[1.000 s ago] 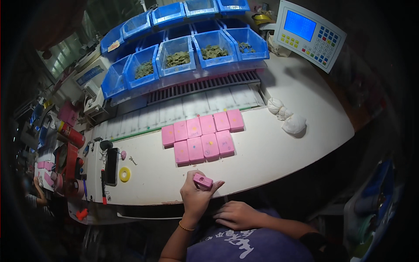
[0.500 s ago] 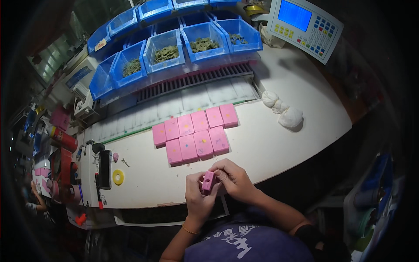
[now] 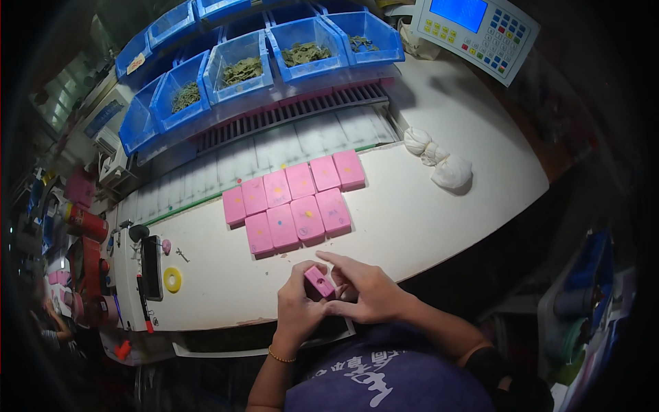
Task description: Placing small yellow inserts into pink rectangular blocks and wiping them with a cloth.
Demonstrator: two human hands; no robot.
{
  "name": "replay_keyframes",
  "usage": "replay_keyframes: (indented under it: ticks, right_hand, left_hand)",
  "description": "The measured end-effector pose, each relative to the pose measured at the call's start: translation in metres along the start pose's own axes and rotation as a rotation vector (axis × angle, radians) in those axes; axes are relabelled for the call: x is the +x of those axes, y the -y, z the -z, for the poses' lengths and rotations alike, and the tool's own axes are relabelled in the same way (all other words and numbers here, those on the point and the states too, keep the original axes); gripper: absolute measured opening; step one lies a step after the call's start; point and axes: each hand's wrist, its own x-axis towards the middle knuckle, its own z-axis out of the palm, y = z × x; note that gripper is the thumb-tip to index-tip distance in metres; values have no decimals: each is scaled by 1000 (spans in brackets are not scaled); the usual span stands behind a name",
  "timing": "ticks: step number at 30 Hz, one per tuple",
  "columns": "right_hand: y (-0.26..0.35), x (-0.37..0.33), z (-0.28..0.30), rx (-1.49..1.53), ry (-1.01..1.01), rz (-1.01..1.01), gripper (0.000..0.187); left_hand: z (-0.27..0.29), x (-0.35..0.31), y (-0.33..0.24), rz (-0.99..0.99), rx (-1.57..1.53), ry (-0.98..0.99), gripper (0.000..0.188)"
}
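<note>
A pink rubber mould (image 3: 320,282), a small block with a round hole in its end face, is upright in my left hand (image 3: 296,302), whose fingers are wrapped around it. Close by on its right is my right hand (image 3: 371,288), with the index finger stretched out and apart from the thumb. That thumb lies near the mould's lower end; whether it touches is hard to tell. Beyond both hands, two rows of similar pink moulds (image 3: 292,199) with small coloured marks lie side by side on the white table (image 3: 405,226).
Blue bins (image 3: 309,51) with greenish pieces stand at the back above a dark grate (image 3: 295,115). A knotted white cloth bag (image 3: 449,172) lies right. At left are a yellow tape roll (image 3: 172,279), a phone (image 3: 152,268) and a red-black pen (image 3: 145,305). A keypad display (image 3: 477,34) stands far right.
The view has shifted slightly. The mould has tilted the other way in my left hand. My right hand has loosened, its index finger now extended away from the mould.
</note>
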Motion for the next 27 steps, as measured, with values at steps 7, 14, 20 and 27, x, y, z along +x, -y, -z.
replay_keyframes:
  ticks: [7,14,20,27]
  right_hand:
    - [-16,5,-5,-129,29,212,57]
    - [19,14,12,-108,131,0,53]
    - [13,40,8,-173,173,-132,50]
    - [18,26,20,43,244,-180,55]
  left_hand:
    - [-2,-3,3,-2,21,39,51]
    - [-2,-2,5,-70,23,61,54]
    - [0,-3,-1,11,91,91,55]
    - [4,-2,-4,108,-62,133,61]
